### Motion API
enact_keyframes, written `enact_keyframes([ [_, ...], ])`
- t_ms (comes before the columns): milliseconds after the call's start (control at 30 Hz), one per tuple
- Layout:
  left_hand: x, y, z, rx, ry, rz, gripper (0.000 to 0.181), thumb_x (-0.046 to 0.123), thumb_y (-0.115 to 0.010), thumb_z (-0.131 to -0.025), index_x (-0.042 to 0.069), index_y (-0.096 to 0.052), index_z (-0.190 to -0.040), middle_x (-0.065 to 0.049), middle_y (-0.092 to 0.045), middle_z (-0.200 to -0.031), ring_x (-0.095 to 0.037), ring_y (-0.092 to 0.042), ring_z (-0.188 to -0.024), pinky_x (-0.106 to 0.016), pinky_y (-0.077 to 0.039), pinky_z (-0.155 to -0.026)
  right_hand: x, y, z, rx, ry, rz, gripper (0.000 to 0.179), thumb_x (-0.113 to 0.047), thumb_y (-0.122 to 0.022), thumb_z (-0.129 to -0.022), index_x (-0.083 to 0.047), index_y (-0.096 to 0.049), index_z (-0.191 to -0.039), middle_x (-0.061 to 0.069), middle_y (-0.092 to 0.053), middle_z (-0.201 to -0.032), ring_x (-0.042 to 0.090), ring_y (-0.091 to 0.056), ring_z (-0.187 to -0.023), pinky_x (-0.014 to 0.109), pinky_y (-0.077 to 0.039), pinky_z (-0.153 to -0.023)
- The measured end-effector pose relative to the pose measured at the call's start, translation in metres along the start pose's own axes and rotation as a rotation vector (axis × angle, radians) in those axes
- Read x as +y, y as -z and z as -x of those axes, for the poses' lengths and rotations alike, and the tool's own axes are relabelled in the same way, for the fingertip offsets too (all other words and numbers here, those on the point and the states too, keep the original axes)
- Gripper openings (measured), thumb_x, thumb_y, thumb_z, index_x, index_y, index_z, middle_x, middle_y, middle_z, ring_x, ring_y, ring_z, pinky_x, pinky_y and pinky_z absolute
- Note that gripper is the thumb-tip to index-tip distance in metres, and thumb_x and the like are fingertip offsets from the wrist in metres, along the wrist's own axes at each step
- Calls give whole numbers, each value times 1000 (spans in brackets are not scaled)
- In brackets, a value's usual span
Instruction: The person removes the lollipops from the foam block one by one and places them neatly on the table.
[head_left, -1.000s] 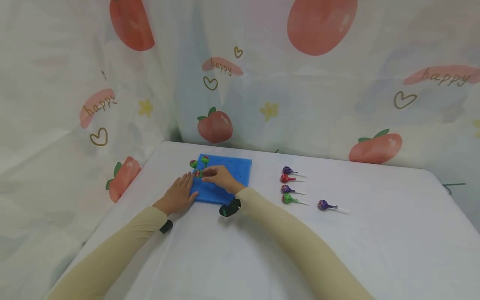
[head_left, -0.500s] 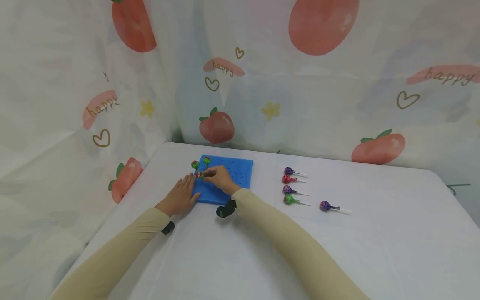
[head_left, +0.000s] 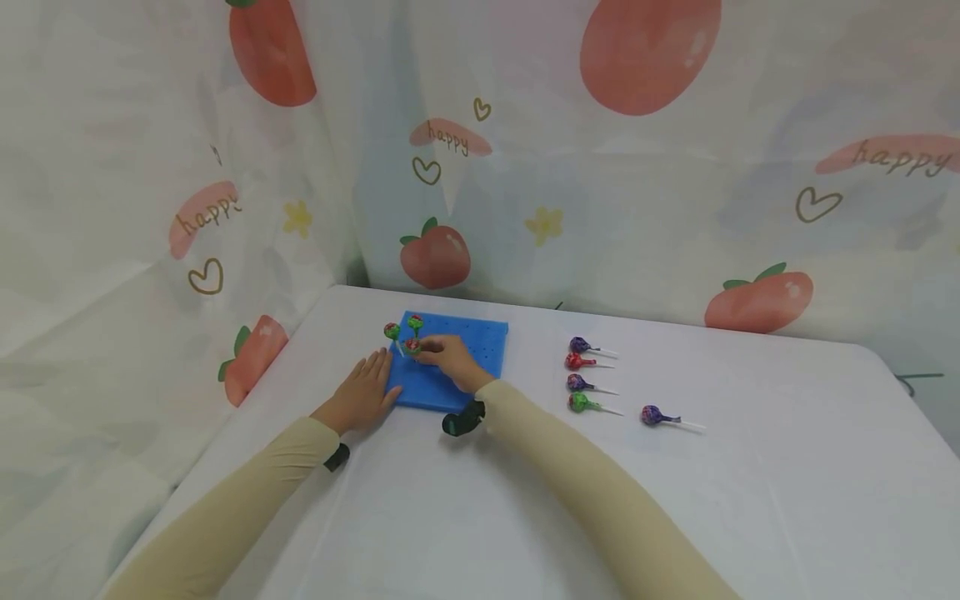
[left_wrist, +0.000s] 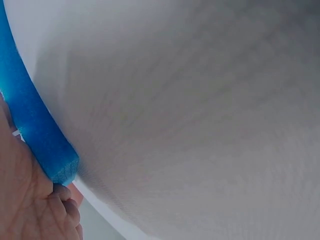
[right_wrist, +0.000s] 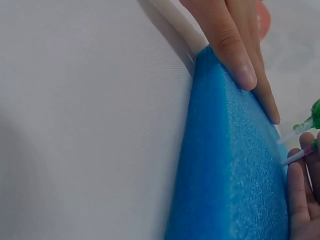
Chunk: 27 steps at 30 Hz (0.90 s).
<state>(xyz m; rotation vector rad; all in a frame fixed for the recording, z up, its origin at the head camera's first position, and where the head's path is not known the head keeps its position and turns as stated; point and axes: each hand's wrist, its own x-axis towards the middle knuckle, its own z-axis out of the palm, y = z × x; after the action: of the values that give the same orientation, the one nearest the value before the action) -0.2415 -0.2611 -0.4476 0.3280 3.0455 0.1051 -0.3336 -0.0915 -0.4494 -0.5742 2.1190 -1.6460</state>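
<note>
My left hand lies flat with fingers stretched along the left edge of a blue foam board, thumb over its front left corner. In the left wrist view, its palm touches the board's side. My right hand pinches a lollipop with a green and red wrapper above the board. The right wrist view shows the held lollipop's white stick slanting down to the foam surface. Two more green and red lollipops stand in the board's far left part, one at the left edge, the other behind.
To the board's right, a column of lollipops lies on the white table: a purple one, a red one, another purple one and a green one. One purple lollipop lies apart, further right. Small holes dot the board.
My right hand has shifted slightly right over the board with the pinched lollipop, away from the left edge. The left hand stays in place on the board.
</note>
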Motion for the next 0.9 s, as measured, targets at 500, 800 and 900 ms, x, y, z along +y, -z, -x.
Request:
enact_keyframes([
  [500,-1,-2,-1,12,-1,-17,66,32,-36,-101,-14,-16,-144,-31,-18,-152,-42,-18,-143,-52,-17,-117,4,7,0,-83,11,-333,31,-6,-49,-96,8,-54,-124,26,-58,-125,29,-57,-120,35,-47,-100],
  [800,-2,-4,-2,-18,9,-27,67,35,-32,-102,-13,-13,-145,-29,-14,-153,-41,-15,-144,-51,-15,-118,6,9,3,-114,12,-335,34,-11,-48,-98,5,-54,-127,24,-60,-123,27,-60,-117,35,-49,-97],
  [900,-1,-3,-3,-16,7,-25,67,34,-33,-101,-13,-14,-145,-30,-15,-153,-41,-15,-144,-51,-15,-118,8,11,6,-127,7,-316,35,-13,-48,-98,4,-54,-127,23,-61,-123,25,-62,-114,34,-50,-95],
])
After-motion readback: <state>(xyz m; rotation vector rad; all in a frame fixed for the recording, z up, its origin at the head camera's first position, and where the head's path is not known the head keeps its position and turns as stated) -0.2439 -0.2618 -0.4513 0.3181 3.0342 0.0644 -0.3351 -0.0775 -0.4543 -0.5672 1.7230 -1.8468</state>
